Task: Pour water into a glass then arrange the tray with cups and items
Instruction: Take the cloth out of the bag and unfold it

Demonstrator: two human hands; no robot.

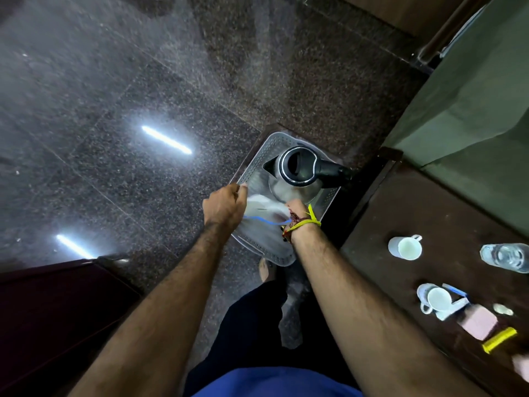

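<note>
A steel tray (273, 255) with a perforated rim sits low over the floor, on a dark support. A black-topped steel kettle (297, 167) stands on its far half, lid open. My left hand (224, 207) grips the tray's left rim. On the tray's near half, just in front of the kettle, my right hand (294, 207) presses a blurred white cloth (264, 210) with a blue line. One white cup (405, 247) and a second white cup (436, 300) lie on the wooden table (415, 210) at the right. A clear glass (505, 257) rests beyond them.
Near the cups on the table lie a pink box (476, 325), a yellow item (499, 339), small sachets and coins. A green wall panel (472, 110) rises behind the table. Polished granite floor (114, 138) spreads to the left, and a dark maroon furniture edge (57, 310) sits at lower left.
</note>
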